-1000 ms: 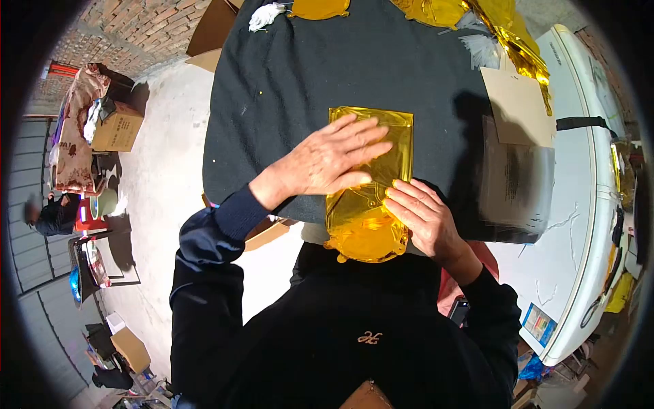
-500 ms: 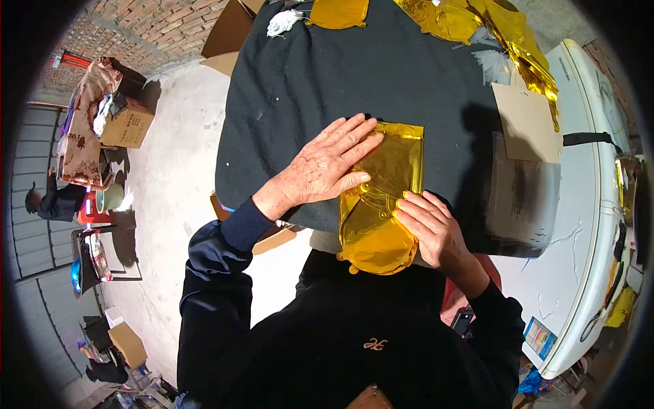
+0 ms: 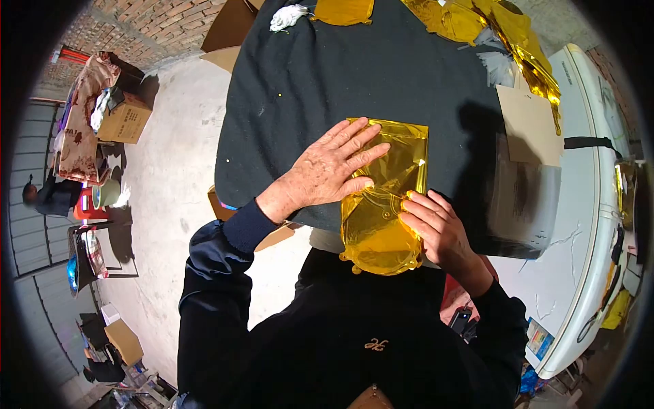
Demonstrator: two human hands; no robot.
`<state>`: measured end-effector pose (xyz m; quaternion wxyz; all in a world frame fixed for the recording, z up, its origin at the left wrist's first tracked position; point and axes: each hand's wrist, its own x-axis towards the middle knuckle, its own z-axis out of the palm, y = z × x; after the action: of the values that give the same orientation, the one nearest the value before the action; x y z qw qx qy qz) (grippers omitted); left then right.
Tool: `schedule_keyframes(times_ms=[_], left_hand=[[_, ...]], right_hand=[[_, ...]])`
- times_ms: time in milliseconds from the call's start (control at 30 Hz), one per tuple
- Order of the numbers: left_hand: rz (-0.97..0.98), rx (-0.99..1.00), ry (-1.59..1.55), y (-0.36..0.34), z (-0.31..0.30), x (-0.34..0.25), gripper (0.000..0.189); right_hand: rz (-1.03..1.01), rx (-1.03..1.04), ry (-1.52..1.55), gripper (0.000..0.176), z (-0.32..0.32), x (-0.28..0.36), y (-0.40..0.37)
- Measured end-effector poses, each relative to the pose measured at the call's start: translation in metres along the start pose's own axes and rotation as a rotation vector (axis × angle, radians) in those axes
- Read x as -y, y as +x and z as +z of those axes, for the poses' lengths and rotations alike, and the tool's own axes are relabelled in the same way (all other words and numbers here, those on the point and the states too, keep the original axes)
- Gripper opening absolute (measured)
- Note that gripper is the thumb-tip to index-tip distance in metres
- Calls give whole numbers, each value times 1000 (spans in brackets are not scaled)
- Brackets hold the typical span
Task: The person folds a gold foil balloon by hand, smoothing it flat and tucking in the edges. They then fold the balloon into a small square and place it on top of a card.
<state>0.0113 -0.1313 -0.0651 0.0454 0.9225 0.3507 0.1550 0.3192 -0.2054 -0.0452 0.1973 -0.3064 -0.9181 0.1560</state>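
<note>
A shiny gold foil piece (image 3: 388, 232) lies on the dark cloth (image 3: 320, 82) at its near edge. Its far end is square, while the near end is rounded with small tabs and hangs close to my body. My left hand (image 3: 330, 163) rests flat across its upper left part, fingers stretched out. At the foil's right edge is my right hand (image 3: 439, 228), its fingers extended and fingertips touching the foil; the right thumb is mostly hidden.
At the far edge lie another gold foil piece (image 3: 344, 11), a white bundle of string (image 3: 289, 18) and crumpled gold foil (image 3: 518, 48). Cardboard (image 3: 528, 123) sits to the right beside a white appliance (image 3: 575, 225). A person (image 3: 51, 196) is at far left, near a cardboard box (image 3: 125, 119).
The foil's right side now lies flatter and wider, with fewer folds. Both hands have stayed nearly in place on it, and the view has shifted slightly.
</note>
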Motion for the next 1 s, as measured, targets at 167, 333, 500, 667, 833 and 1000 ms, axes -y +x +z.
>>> schedule_keyframes(times_ms=[167, 333, 500, 667, 833, 1000], left_hand=[[28, 28, 14, 1, -5, -2, 65], [39, 67, -22, 2, -13, -4, 69], [-17, 29, -146, 4, -15, -4, 71], [-21, 106, -94, 5, -18, -3, 70], [-25, 164, -57, 5, -18, -2, 68], [-61, 251, -3, 5, -23, -3, 65]], right_hand=[[126, -114, 222, 27, 3, -6, 2], [389, -180, 320, 14, 9, -9, 13], [599, -274, 433, 10, 4, -2, 41], [573, -297, 297, 9, 16, -11, 45], [620, -308, 183, 11, 19, -9, 51], [671, -267, 95, 11, 21, -9, 55]])
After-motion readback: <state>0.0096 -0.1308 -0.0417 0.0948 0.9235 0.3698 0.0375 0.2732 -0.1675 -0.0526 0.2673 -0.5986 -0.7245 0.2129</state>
